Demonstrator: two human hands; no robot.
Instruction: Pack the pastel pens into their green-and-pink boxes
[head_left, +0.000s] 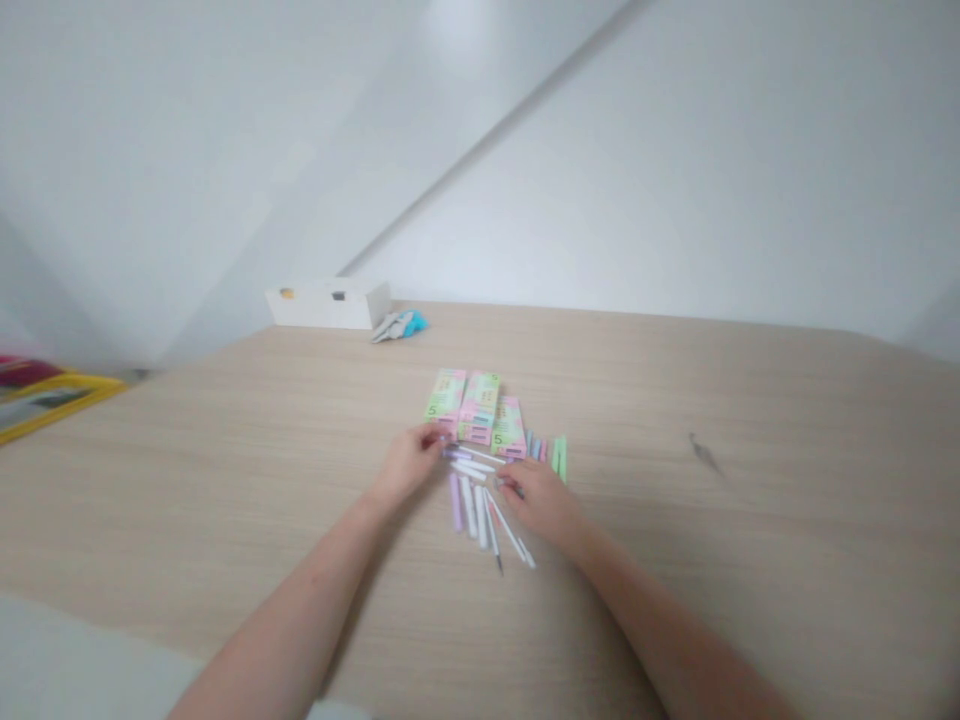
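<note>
Both my hands reach out over a wooden table point(675, 480). My left hand point(409, 462) has its fingers pinched on a purple and white pen point(471, 455) just below three pastel pen boxes point(475, 408). My right hand point(541, 500) rests over a loose pile of white and purple pens point(474, 510), its fingers curled round the end of one; the picture is too blurred to see the grip well. More green and purple pens point(556, 452) lie to the right of the boxes.
A white box point(328, 303) stands at the table's far left edge, with a grey and blue object point(401, 324) beside it. A dark mark point(703, 453) shows on the table at right. A yellow-framed thing point(52, 400) lies on the floor at left.
</note>
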